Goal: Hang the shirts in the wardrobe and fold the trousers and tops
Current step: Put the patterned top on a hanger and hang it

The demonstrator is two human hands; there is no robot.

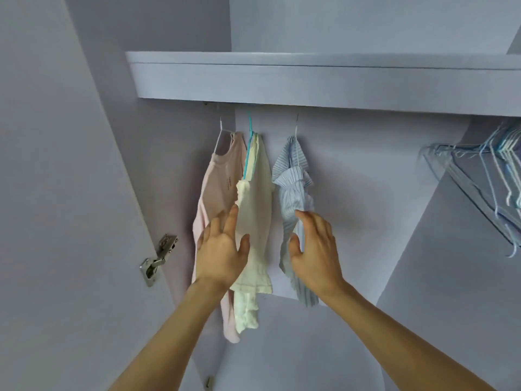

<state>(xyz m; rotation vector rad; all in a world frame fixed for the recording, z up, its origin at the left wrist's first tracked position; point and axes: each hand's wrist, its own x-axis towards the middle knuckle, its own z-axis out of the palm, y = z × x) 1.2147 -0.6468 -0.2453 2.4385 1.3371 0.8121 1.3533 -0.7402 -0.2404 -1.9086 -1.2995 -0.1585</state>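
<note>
Three garments hang on hangers under the wardrobe shelf: a pink top at the left, a cream top on a teal hanger in the middle, and a blue striped shirt at the right. My left hand lies with straight fingers between the pink and cream tops, thumb against the cream fabric. My right hand touches the striped shirt's lower part with relaxed, slightly bent fingers. The rail itself is hidden behind the shelf's front edge.
A bunch of empty wire hangers hangs at the right of the wardrobe. The open door stands at the left with a metal hinge on it. The wardrobe's pale back wall is right behind the clothes.
</note>
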